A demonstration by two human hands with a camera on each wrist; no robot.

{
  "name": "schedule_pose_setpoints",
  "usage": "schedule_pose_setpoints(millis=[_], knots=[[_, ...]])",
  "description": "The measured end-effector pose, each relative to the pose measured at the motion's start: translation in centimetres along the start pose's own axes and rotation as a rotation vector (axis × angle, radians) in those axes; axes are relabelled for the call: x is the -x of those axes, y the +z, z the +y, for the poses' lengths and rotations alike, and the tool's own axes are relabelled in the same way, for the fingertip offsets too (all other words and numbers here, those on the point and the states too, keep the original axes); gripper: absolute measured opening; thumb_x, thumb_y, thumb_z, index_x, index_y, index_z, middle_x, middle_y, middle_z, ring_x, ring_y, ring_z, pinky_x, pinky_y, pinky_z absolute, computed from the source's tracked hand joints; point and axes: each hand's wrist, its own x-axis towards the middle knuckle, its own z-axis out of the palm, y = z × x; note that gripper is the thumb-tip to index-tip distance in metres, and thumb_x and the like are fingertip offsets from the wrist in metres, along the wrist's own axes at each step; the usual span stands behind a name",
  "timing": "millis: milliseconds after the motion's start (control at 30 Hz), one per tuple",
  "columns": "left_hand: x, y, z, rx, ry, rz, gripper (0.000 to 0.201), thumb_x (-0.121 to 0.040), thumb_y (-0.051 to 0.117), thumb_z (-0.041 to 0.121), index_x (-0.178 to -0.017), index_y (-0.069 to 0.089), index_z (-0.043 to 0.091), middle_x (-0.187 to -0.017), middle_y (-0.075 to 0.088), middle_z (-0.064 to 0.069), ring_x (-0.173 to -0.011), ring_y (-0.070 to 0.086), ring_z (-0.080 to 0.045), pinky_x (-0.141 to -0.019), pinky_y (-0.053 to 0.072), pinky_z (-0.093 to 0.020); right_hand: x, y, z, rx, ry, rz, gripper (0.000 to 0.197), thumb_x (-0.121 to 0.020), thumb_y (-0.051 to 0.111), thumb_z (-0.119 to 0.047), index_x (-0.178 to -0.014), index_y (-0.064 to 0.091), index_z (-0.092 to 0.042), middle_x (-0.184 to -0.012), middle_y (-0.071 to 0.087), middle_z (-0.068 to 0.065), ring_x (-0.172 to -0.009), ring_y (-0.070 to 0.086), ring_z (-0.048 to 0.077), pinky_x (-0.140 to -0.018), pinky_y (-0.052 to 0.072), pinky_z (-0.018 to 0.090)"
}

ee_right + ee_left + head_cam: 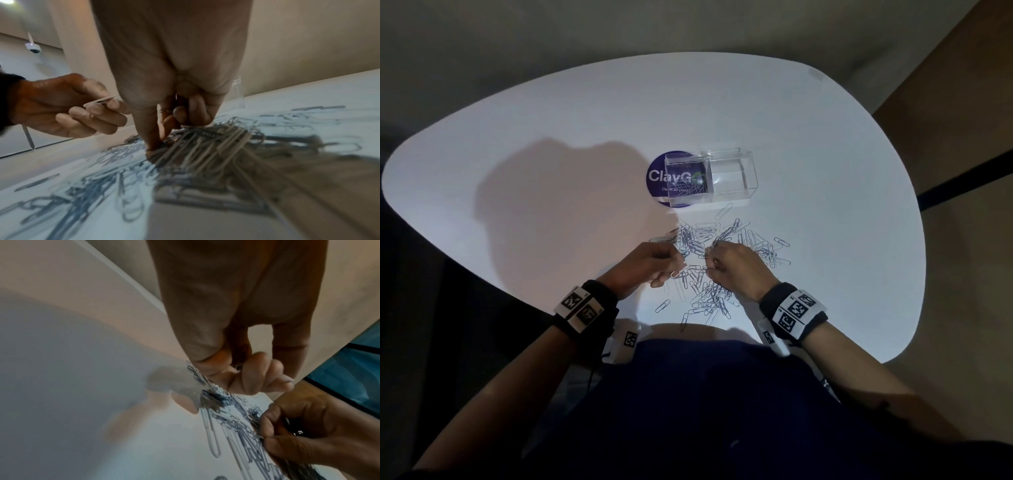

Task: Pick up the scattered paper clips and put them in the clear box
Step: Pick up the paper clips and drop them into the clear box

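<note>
Dim beige walls surround a rounded white table point(808, 144), lit brightly from above so that the person's head and shoulders throw a soft shadow across its left half. Toward the far middle of the table stands a clear rectangular plastic box point(732, 178), open at the top and partly overlapping a round purple sticker with white lettering point(655, 178). A small cluster of clips already lies in the box's left end; its right end looks bare.

Between the box and the person's dark blue lap sprawls a wide heap of silver wire paper clips point(722, 236), many overlapping, with a few strays lying apart at the near and right edges.

Both hands work at the middle of the heap. The left hand point(650, 263) has its fingers curled, and the right wrist view shows thumb and forefinger pinching a single pale paper clip point(102, 100), lifted clear of the table. The right hand point(732, 270) is pressed down into the pile, its fingers bent with the tips among the clips; the left wrist view suggests a pinch on some of them, but whether they are truly gripped I cannot tell.

By my judgement the task is at an early stage: only a small share of the clips is boxed, and by far the larger part lies loose on the table.
</note>
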Motion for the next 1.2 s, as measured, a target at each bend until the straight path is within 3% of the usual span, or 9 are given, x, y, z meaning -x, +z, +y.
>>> schedule_pose_setpoints(millis=[167,300,400,533,667,833,967,1067,1200], knots=[[-0.6,-0.6,-0.6,-0.351,0.043,0.037,0.009,-0.081,0.075,0.014,-0.075,0.071,0.02,-0.059,0.055,0.01,-0.057,0.048,-0.006,-0.059,0.041,-0.025,0.2,-0.6,1.0,-0.196,0.035,0.031,0.019,-0.082,0.074,-0.014,-0.073,0.058,-0.017,-0.082,0.062,-0.001,-0.074,0.06,0.016,-0.068,0.052,0.034],[-0.7,-0.9,-0.9,-0.632,0.073,0.026,0.008,-0.075,0.08,0.02,-0.077,0.073,0.024,-0.052,0.052,0.018,-0.054,0.046,0.001,-0.062,0.037,-0.022,0.9,-1.7,1.0,-0.449,0.174,0.069,0.016,-0.081,0.079,-0.008,-0.074,0.065,-0.008,-0.09,0.072,0.006,-0.084,0.066,0.003,-0.073,0.048,0.006],[-0.8,-0.7,-0.8,-0.708,0.21,0.097,0.011,-0.079,0.076,0.017,-0.088,0.072,0.019,-0.051,0.041,0.012,-0.051,0.043,-0.002,-0.061,0.035,-0.026,0.9,-1.8,1.2,-0.624,0.28,0.077,0.012,-0.082,0.077,-0.007,-0.078,0.069,-0.015,-0.087,0.073,0.008,-0.079,0.067,0.019,-0.07,0.053,0.023],[-1.5,0.8,-1.0,-0.799,0.367,0.113,0.021,-0.083,0.073,0.022,-0.103,0.069,0.016,-0.07,0.052,0.011,-0.066,0.045,-0.002,-0.063,0.031,-0.025,0.8,-2.1,1.2,-1.058,0.444,0.053,0.019,-0.085,0.058,0.001,-0.094,0.074,-0.004,-0.067,0.057,0.015,-0.051,0.041,0.017,-0.044,0.029,0.024],[-2.6,2.1,-1.7,-1.011,0.407,0.097,0.026,-0.085,0.071,0.025,-0.108,0.067,0.014,-0.105,0.069,-0.001,-0.091,0.061,-0.016,-0.08,0.046,-0.029,0.7,-2.7,1.2,-1.406,0.503,0.055,0.017,-0.073,0.044,-0.003,-0.072,0.06,-0.002,-0.07,0.04,0.012,-0.046,0.029,0.016,-0.039,0.017,0.026],[-3.2,2.6,-1.6,-1.097,0.444,0.106,0.012,-0.087,0.053,0.006,-0.077,0.058,0.01,-0.075,0.061,-0.002,-0.067,0.055,-0.02,-0.064,0.049,-0.04,0.8,-3.0,1.0,-1.544,0.528,0.064,0.022,-0.084,0.054,-0.011,-0.064,0.062,-0.012,-0.057,0.031,-0.001,-0.048,0.03,0.013,-0.039,0.017,0.022],[-3.4,2.1,-1.8,-0.981,0.377,0.083,0.014,-0.094,0.053,0.016,-0.08,0.055,0.012,-0.078,0.058,0.001,-0.071,0.052,-0.014,-0.066,0.042,-0.031,0.8,-2.3,0.8,-1.358,0.43,0.023,0.037,-0.082,0.076,-0.027,-0.097,0.071,0.007,-0.066,0.04,0.008,-0.038,0.026,0.008,-0.038,0.016,0.02],[-3.0,1.3,-1.1,-0.648,0.312,0.111,0.02,-0.092,0.057,0.011,-0.073,0.051,0.015,-0.073,0.052,0.008,-0.067,0.047,-0.005,-0.066,0.035,-0.022,0.8,-2.4,0.5,-1.387,0.436,0.058,0.033,-0.091,0.068,-0.02,-0.089,0.061,0.012,-0.059,0.048,0.005,-0.033,0.026,0.005,-0.033,0.02,0.015],[-1.9,0.3,0.9,-0.122,0.101,0.012,0.01,-0.089,0.05,0.0,-0.081,0.051,0.007,-0.07,0.048,0.008,-0.058,0.035,-0.005,-0.052,0.029,-0.017,0.7,-2.7,0.5,-1.583,0.522,-0.009,0.032,-0.103,0.051,-0.016,-0.076,0.066,-0.011,-0.059,0.048,0.001,-0.034,0.03,0.004,-0.033,0.014,0.016]])
